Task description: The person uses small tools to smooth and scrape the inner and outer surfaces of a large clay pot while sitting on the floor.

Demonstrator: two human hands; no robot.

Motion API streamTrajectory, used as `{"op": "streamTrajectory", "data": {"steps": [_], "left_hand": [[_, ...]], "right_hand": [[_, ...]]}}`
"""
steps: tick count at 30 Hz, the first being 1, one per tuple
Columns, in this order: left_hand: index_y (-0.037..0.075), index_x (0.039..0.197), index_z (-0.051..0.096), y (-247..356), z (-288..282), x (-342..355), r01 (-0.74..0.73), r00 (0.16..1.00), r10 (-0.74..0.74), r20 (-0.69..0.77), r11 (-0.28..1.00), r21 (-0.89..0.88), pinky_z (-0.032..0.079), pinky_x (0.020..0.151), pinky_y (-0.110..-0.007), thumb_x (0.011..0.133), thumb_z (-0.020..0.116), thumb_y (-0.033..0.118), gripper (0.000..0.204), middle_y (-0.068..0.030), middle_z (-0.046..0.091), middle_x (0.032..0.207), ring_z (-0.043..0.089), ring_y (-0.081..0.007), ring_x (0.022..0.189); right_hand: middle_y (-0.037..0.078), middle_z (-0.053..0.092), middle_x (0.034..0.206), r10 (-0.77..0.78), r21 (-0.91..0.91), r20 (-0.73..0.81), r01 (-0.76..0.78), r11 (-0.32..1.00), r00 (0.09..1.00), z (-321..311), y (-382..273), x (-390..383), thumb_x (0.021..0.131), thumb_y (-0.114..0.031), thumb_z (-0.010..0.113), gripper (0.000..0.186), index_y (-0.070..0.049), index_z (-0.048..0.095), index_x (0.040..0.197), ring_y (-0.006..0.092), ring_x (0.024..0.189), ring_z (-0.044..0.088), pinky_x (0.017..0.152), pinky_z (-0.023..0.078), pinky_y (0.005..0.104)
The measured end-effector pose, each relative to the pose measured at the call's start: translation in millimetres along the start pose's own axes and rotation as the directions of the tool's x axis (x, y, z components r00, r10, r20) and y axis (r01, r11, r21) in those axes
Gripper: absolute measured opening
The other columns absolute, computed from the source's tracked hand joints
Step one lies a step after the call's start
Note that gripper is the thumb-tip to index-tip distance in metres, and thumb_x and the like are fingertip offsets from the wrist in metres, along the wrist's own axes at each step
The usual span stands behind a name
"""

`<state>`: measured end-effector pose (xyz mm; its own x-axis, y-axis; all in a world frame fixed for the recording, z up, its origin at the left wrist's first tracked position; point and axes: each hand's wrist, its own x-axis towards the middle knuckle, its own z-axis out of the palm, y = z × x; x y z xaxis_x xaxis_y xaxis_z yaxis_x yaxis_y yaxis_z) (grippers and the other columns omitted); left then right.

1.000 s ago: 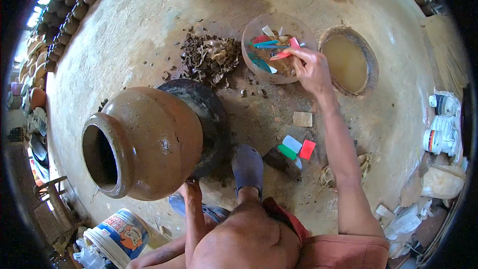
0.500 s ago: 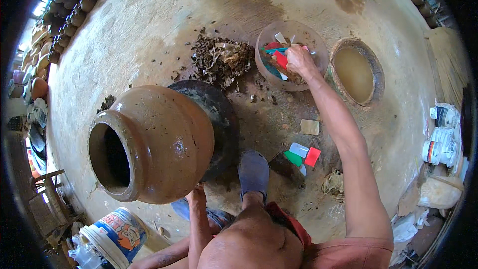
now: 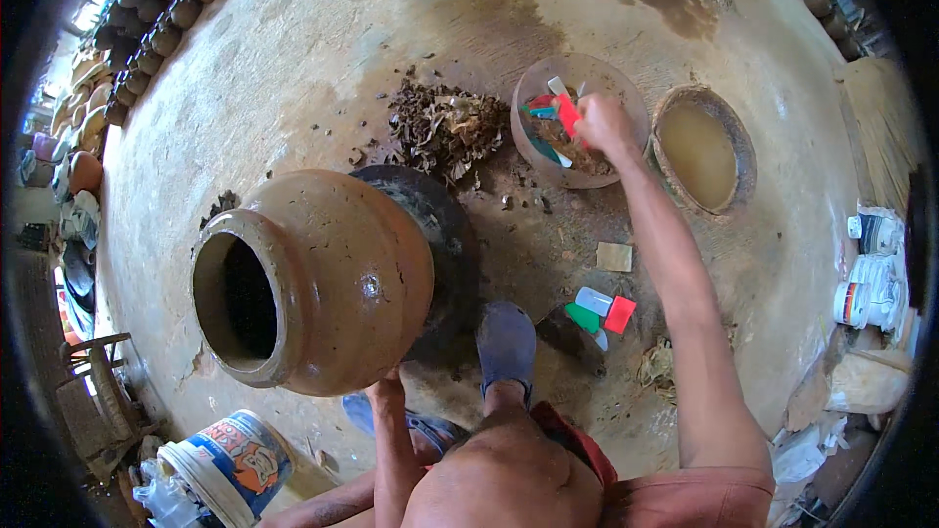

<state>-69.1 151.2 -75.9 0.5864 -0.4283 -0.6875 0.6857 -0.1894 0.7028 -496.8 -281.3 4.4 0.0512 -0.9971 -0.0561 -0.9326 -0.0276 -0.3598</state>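
Large brown clay pot (image 3: 313, 279) lies tipped on its side across a dark round turntable (image 3: 445, 235), mouth facing the person's left. Surface looks glossy and damp, so probably unfired: I judge it heavy, slippery and easily dented. Best held with flat palms low on the belly or under the base, not by the thin rim.

Left hand (image 3: 389, 393) is pressed against the pot's underside near the base, steadying it. Whether the fingers are spread or curled I cannot tell, since the pot hides them.

Right hand (image 3: 602, 124) reaches well out into a clear shallow bowl (image 3: 626, 103), fingers closed on a red plastic scraper (image 3: 567, 115). The bowl holds several more small plastic scrapers, teal and white, over brownish sludge.

Just beside it to the right, a clay-rimmed basin (image 3: 748, 152) full of muddy water. Between bowl and pot, a heap of dry clay trimmings (image 3: 445, 127). Loose scrapers (image 3: 599, 311), white, green and red, lie on the floor near a foot in a blue clog (image 3: 507, 337). White plastic bucket (image 3: 230, 460) stands at lower left.
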Motion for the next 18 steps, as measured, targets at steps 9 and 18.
{"op": "streamTrajectory", "data": {"steps": [9, 18], "left_hand": [[0.018, 0.138, 0.055, 69.9, 9.6, 41.8, -0.09, 0.995, 0.086, 0.059, 0.994, 0.064, 0.05, 0.097, -0.053, 0.102, 0.061, 0.044, 0.045, -0.0068, 0.059, 0.137, 0.056, -0.0269, 0.123], [0.019, 0.142, 0.053, 88.4, 16.6, 44.9, -0.096, 0.993, 0.09, 0.073, 0.992, 0.086, 0.05, 0.1, -0.054, 0.102, 0.061, 0.049, 0.051, -0.0078, 0.058, 0.141, 0.055, -0.0289, 0.126]], "right_hand": [[0.008, 0.074, 0.088, 0.338, 0.893, -0.036, -0.122, 0.432, 0.94, -39.5, 5.4, -42.9, 0.09, -0.01, 0.083, 0.032, 0.002, 0.064, 0.112, 0.0112, 0.069, 0.069, 0.058, 0.056, 0.0238], [0.008, 0.072, 0.102, 0.367, 0.967, -0.113, 0.188, -0.174, 0.923, 3.9, -19.5, -52.6, 0.092, 0.0, 0.077, 0.028, -0.004, 0.062, 0.115, 0.0163, 0.079, 0.072, 0.063, 0.064, 0.0309]]}}
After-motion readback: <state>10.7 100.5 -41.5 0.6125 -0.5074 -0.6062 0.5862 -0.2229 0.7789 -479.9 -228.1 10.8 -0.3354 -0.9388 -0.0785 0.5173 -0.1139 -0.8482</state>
